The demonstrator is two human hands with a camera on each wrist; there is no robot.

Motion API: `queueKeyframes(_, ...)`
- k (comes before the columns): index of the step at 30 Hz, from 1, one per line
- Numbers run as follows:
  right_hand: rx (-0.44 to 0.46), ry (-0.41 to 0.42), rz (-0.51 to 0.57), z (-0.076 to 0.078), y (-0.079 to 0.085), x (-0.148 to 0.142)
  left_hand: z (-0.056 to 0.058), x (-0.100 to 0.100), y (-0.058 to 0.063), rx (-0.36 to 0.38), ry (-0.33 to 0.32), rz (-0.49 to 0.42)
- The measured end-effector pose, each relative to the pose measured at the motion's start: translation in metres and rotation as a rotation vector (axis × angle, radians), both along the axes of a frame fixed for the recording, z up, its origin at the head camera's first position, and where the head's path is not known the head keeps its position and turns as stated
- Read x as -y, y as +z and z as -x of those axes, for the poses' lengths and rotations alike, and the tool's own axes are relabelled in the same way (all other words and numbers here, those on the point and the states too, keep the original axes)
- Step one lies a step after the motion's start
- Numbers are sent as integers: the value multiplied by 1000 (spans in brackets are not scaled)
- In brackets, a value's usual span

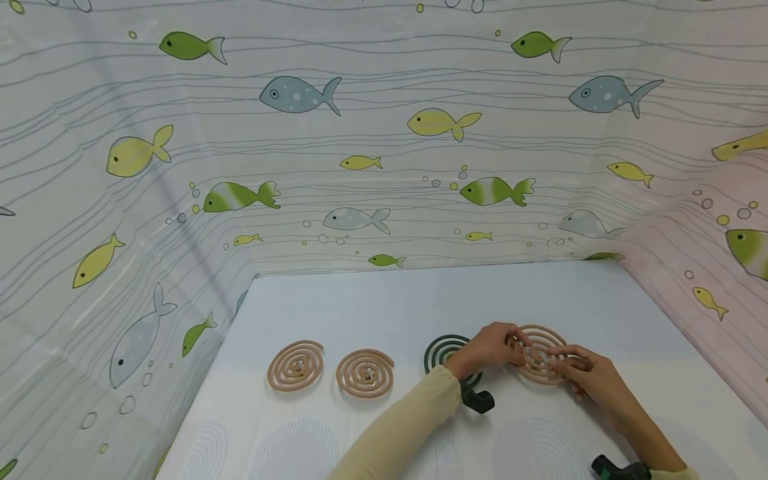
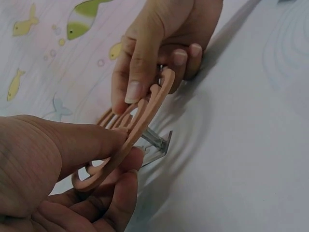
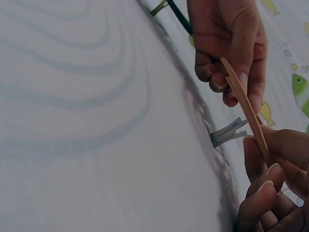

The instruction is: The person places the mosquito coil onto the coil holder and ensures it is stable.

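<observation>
A brown mosquito coil [image 1: 540, 331] is pinched between both hands at the right of the table. My left hand [image 1: 495, 345] grips its left side, thumb on top and fingers beneath, as the left wrist view shows. On the opposite side my right hand [image 1: 600, 383] pinches the rim between thumb and fingers. Below the coil's middle stands a small metal stand [image 3: 224, 134] with a forked top, close under the coil in the right wrist view. A dark green mosquito coil [image 1: 444, 344] lies just left, partly hidden by the left wrist.
Two more brown coils, one at far left [image 1: 295, 365] and a second coil [image 1: 365, 375] beside it, sit on the white table [image 1: 384, 300]. Fish-printed sheeting [image 1: 372, 193] surrounds the table at the back and sides. Each wrist wears a black device [image 1: 478, 399].
</observation>
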State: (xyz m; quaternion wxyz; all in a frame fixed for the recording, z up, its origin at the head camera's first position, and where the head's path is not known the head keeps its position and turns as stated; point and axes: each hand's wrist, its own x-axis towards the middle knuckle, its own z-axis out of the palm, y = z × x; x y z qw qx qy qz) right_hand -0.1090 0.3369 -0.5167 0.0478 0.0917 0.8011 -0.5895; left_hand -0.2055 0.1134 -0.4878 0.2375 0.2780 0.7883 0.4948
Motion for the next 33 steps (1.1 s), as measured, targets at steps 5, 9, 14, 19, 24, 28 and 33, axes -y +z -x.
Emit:
queueKeyframes(5, -2, -3, 10, 0, 0, 0, 0, -1, -1, -5, -1, 0)
queueKeyframes(9, -5, -1, 19, -1, 1, 1, 0, -1, -1, -12, 1, 2)
queueKeyframes(14, 3, 4, 18, -3, 3, 2, 0, -1, -1, -20, -3, 9)
queueKeyframes(19, 13, 8, 13, -3, 3, 4, 0, 0, -1, -19, -10, 14)
queueKeyframes(24, 23, 4, 14, -2, 1, 4, -1, -1, -3, -18, -7, 18)
queueKeyframes(28, 21, 3, 21, -2, 0, 3, 0, -2, -3, -11, -1, 17)
queueKeyframes(33, 25, -1, 28, -2, -2, 3, 1, -3, -4, 5, 4, 0)
